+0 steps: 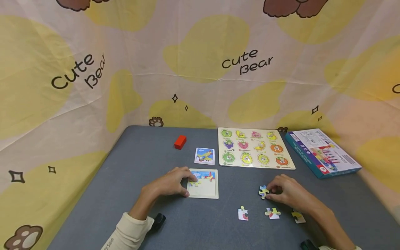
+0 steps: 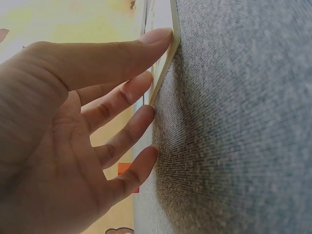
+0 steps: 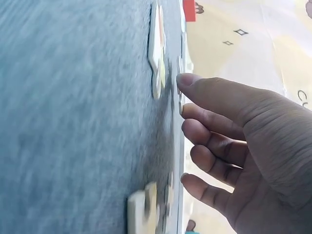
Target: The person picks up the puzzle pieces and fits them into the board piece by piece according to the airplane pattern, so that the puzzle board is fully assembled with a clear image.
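A square puzzle tray (image 1: pixel 207 190) lies on the table, its top row filled with blue-sky pieces and a few yellow ones at the left. My left hand (image 1: pixel 175 182) rests at the tray's left side; its thumb (image 2: pixel 158 36) touches the edge, fingers loosely spread. To the right, my right hand (image 1: pixel 287 191) pinches a blue and yellow puzzle piece (image 1: pixel 263 192) between thumb and index finger, at or just above the table. Nearer me lie a white and pink piece (image 1: pixel 243 214), a yellow and red piece (image 1: pixel 273 213) and a yellow and white piece (image 1: pixel 299 217), partly behind the right wrist.
An airplane picture card (image 1: pixel 204 156) lies behind the tray, with a red block (image 1: pixel 180 142) farther back. A fruit board (image 1: pixel 256 148) and a puzzle box (image 1: pixel 323 152) occupy the back right. A printed cloth (image 1: pixel 200 52) hangs along the table's back edge.
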`<action>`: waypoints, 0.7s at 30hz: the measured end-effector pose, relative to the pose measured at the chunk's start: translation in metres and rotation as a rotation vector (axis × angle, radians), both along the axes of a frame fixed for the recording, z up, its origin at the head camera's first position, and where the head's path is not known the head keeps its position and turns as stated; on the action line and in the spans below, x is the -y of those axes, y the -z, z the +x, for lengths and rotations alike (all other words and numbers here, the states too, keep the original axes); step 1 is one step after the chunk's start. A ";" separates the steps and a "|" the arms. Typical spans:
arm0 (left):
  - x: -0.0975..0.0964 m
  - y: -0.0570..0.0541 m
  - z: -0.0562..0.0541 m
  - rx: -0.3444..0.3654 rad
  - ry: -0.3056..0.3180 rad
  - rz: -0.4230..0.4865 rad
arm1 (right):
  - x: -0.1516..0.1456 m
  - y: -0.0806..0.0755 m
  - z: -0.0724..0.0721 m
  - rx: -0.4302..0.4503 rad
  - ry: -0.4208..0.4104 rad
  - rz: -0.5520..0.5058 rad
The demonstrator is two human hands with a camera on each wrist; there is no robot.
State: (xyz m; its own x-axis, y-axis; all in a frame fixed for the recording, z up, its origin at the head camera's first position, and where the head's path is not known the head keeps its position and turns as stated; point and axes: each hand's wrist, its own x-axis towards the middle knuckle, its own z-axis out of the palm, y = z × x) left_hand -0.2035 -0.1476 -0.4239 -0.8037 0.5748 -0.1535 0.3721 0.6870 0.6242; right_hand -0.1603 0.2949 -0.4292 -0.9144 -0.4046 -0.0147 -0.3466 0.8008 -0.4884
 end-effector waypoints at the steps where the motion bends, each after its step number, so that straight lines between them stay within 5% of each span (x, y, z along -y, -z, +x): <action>1: 0.000 0.000 0.000 -0.003 0.003 0.002 | 0.002 0.000 -0.001 -0.008 -0.001 0.007; 21: 0.002 0.002 0.001 -0.037 0.017 0.015 | 0.068 0.004 -0.025 -0.127 -0.119 0.055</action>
